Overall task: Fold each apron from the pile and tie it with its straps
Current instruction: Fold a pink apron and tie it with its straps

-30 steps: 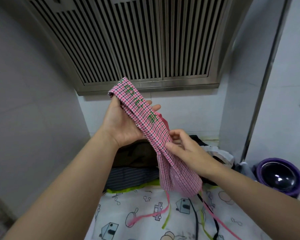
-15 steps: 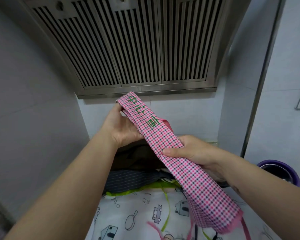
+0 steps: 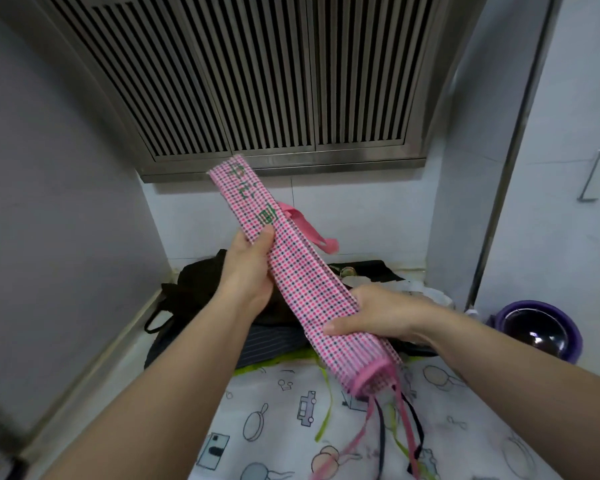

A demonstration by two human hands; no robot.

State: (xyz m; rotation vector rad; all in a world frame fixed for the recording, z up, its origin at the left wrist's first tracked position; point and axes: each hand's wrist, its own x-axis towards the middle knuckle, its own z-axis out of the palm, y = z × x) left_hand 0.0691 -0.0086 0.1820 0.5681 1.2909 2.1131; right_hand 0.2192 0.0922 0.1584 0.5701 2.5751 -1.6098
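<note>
Two hands hold one pink checked apron (image 3: 305,285), folded into a long narrow strip and raised at a slant above the tabletop (image 3: 132,344). The left hand (image 3: 248,271) is wrapped around its upper half, thumb pressed on the front just below the green lettering. The right hand (image 3: 371,317) is curled around the lower half, thumb lying across the front of the cloth. The hands are apart, each clamped on the strip.

One pink strap loop (image 3: 309,230) sticks out behind the upper part. From the strip's lower end, pink straps (image 3: 361,434) dangle over the pile, blurred among dark and lime ones, so their number cannot be told.

Three other aprons show on the tabletop below: a black one (image 3: 201,282) at the back, a dark striped one (image 3: 267,344) in front of it, and a white cartoon-print one (image 3: 281,410) with lime trim nearest. One purple pot (image 3: 537,330) stands to the right, and one slatted range hood (image 3: 257,81) hangs overhead.
</note>
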